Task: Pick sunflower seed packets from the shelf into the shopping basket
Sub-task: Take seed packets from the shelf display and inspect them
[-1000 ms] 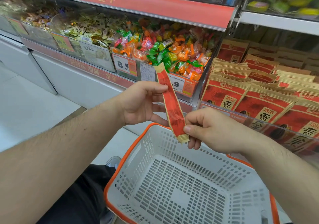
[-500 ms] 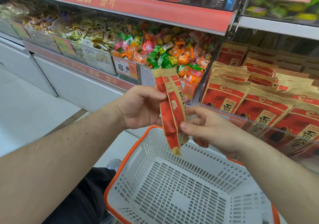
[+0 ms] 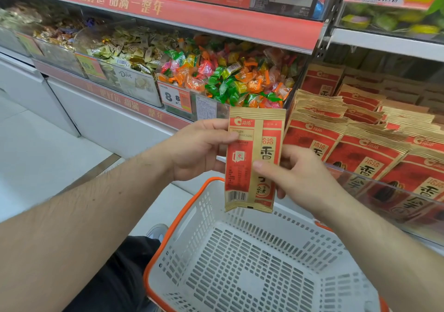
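Note:
A red and tan sunflower seed packet stands upright between both hands, just above the far rim of the grey shopping basket with its orange trim. My left hand pinches the packet's upper left edge. My right hand grips its lower right side, thumb across the front. The packet looks folded or doubled, its barcode side facing me. Several more packets lie stacked on the shelf to the right, behind a clear front lip. Nothing lies in the basket.
Bins of wrapped candies fill the shelf to the left of the packets, with price tags on their fronts. A red shelf rail runs overhead. White floor and a white cabinet base lie to the left.
The packet has turned from edge-on to face me, showing its printed side and barcode. Both hands have risen slightly with it and shifted right.

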A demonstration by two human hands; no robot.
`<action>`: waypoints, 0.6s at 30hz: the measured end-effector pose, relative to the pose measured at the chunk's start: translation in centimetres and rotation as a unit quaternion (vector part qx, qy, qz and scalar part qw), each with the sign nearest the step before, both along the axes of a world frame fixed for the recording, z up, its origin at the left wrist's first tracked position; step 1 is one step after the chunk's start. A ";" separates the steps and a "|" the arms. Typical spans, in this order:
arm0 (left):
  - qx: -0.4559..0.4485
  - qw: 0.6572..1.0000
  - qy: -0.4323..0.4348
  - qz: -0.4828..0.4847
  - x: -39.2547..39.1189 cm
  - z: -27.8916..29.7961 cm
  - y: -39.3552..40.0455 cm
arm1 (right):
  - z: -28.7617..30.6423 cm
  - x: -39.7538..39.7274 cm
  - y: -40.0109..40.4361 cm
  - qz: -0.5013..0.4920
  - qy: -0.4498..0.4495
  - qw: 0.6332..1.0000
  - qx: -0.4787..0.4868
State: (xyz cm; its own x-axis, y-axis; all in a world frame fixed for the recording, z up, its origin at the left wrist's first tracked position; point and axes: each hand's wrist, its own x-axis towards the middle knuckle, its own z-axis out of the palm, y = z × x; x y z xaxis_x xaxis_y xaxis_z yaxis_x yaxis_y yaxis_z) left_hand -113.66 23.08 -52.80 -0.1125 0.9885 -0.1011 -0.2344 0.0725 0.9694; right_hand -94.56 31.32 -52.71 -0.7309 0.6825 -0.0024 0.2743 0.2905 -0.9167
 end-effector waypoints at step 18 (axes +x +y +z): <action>0.018 0.994 0.095 -0.059 -1.2 -0.8 -0.4 | 0.2 0.6 0.6 -0.025 0.086 0.995 0.044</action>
